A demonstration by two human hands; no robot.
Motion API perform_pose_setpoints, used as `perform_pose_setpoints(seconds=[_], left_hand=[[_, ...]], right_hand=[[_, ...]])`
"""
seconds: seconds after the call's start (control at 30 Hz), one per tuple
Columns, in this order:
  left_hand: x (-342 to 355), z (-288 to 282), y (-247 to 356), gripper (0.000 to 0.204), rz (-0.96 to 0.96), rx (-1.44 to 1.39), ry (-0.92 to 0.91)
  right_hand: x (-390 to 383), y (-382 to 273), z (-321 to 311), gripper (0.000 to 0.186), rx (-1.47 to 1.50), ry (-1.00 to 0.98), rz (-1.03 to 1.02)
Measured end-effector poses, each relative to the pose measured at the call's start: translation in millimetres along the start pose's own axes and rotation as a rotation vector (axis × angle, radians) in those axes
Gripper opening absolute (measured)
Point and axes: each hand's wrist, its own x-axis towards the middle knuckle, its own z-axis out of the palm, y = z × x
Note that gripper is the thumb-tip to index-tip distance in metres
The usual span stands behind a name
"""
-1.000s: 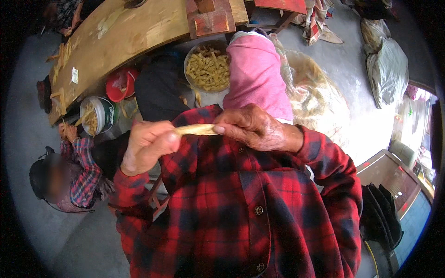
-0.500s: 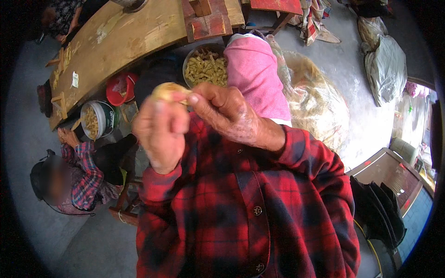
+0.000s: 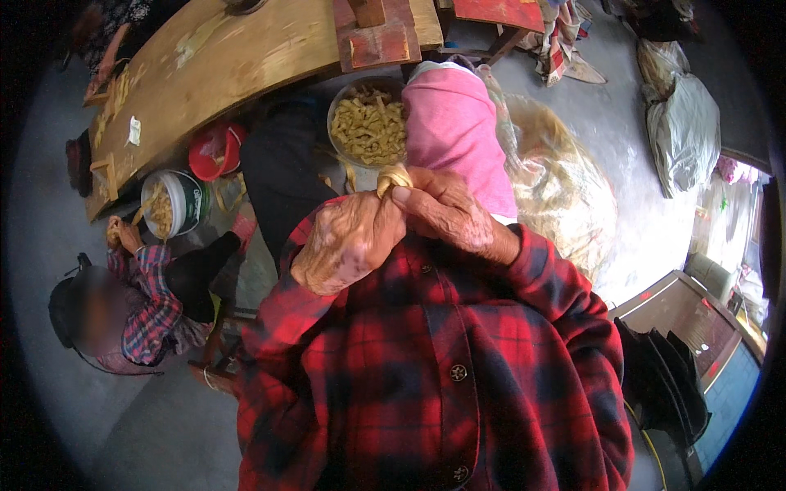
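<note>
In front of my chest both hands meet on a yellow strip that looks like tofu skin point(image 3: 394, 177), looped into a small knot. My left hand point(image 3: 348, 243) is closed, its fingertips on the lower left side of the knot. Thumb and fingers of my right hand point(image 3: 453, 209) pinch the knot from the right. Parts of the strip are hidden under my fingers. Just beyond lies a round basin point(image 3: 332, 123) full of similar yellow knotted pieces point(image 3: 368, 127). A pink cloth point(image 3: 452, 123) covers my right leg beside it.
A long wooden table point(image 3: 246, 57) spans the far left. Near it are a red bucket point(image 3: 209, 164) and a white bucket point(image 3: 192, 203) of yellow pieces. A seated person point(image 3: 155, 286) works at left. A large plastic sack point(image 3: 565, 180) lies right of my leg.
My left hand has swung right and in toward my right hand. The strip, earlier a raised loop out to the left, is now a tighter knot between both hands.
</note>
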Motion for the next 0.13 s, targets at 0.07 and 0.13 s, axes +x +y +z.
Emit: perform_pose_setpoints(seconds=[0.07,0.13], left_hand=[[-5.3,-3.6,-1.0,0.032,0.113,0.104,0.111],[-8.0,-6.1,-0.1,0.035,0.194,0.173,0.255]], right_hand=[[-2.8,-2.6,1.6,0.026,-0.015,0.032,0.046],[-1.7,5.2,-0.2,0.027,-0.136,0.035,-0.158]])
